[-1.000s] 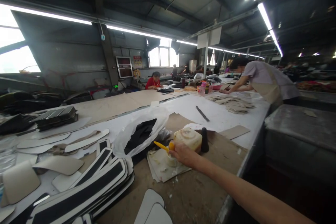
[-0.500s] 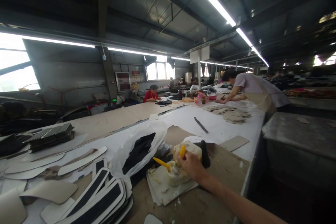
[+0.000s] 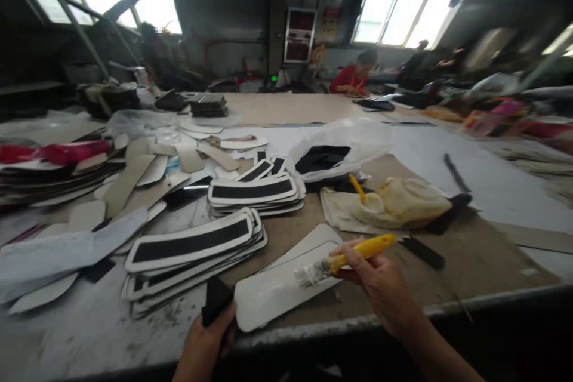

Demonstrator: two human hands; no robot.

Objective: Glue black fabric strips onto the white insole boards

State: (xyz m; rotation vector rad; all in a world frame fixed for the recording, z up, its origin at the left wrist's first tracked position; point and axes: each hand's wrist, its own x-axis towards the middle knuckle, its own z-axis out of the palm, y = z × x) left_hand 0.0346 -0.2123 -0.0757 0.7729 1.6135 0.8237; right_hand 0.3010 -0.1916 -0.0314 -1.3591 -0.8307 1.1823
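My right hand grips a yellow-handled brush, its white-coated bristles over a pale, elongated panel at the table's near edge. Whether the bristles touch the panel I cannot tell. At the panel's left end my left hand is closed on a black, flat piece. A second yellow handle stands tilted in a glue-smeared cup, next to a yellowed plastic container.
Stacked white-bordered panels with black strips lie left of my hands. Behind them a clear plastic bag holds black material. Loose pale pieces cover the left side. A co-worker in red sits across the table.
My view has swung left and down. My right hand has moved from the glue cup to the pale panel, carrying the brush. My left hand has come into view with the black piece.
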